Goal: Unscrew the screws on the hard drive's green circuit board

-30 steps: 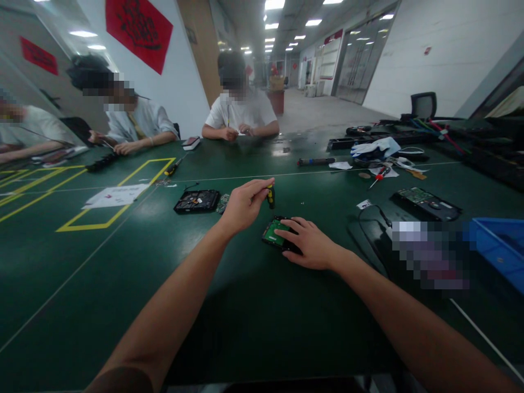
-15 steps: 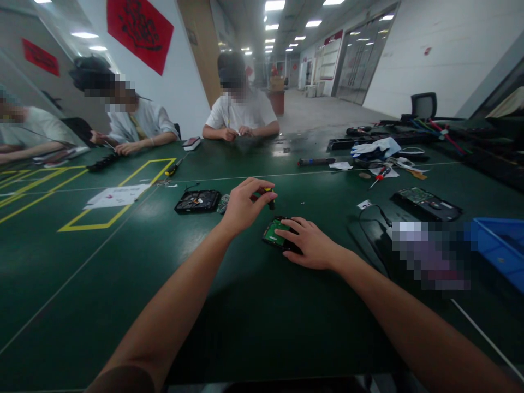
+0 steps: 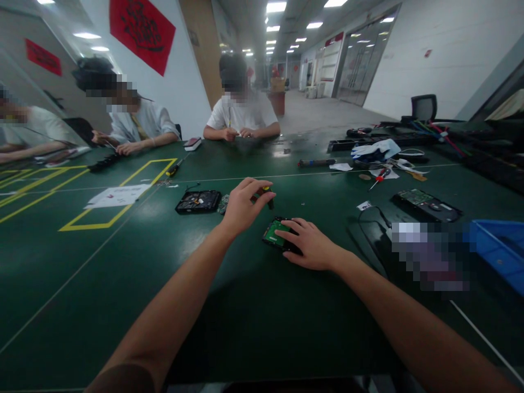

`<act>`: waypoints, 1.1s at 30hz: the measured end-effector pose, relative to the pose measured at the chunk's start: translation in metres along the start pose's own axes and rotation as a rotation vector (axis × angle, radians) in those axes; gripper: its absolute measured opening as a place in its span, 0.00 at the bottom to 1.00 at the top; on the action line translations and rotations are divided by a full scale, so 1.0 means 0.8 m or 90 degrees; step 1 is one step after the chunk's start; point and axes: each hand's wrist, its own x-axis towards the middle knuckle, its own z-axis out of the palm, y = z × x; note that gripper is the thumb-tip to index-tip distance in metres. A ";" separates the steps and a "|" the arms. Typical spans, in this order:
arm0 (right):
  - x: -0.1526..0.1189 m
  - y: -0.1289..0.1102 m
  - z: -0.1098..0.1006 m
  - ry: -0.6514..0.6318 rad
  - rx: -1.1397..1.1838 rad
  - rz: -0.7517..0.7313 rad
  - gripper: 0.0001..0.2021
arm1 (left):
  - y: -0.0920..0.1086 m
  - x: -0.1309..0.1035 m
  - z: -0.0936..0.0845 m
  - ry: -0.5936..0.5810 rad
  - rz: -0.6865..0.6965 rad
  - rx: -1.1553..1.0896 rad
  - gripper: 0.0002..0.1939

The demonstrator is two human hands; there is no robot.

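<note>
Just above the green table, my left hand (image 3: 244, 206) pinches a screwdriver (image 3: 270, 203) with a black and yellow handle; its lower end is dark, and I cannot make out a blade. Below and to the right of it lies a hard drive (image 3: 272, 233), its green circuit board facing up. My right hand (image 3: 311, 245) spans the drive's right part, fingers spread over the board and thumb along the near side, holding it against the table. Left of my left hand sits another, opened drive (image 3: 198, 201), beside a small grey-green part (image 3: 223, 204) partly covered by the hand.
To the right are another hard drive (image 3: 428, 204), a red screwdriver (image 3: 380, 177), a cable (image 3: 379, 208) and a blue bin (image 3: 497, 251). A yellow screwdriver (image 3: 174, 168) and paper (image 3: 117, 196) lie left. Several people sit across the table.
Almost nothing differs. Both hands keep their places, and the whole view has shifted very slightly.
</note>
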 end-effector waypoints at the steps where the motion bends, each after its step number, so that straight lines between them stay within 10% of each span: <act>1: 0.000 0.000 0.000 0.000 0.002 0.000 0.31 | 0.002 0.000 0.000 0.009 0.001 0.001 0.12; 33: -0.001 -0.002 0.000 0.003 0.001 0.006 0.32 | -0.003 0.000 0.000 -0.090 -0.004 -0.033 0.16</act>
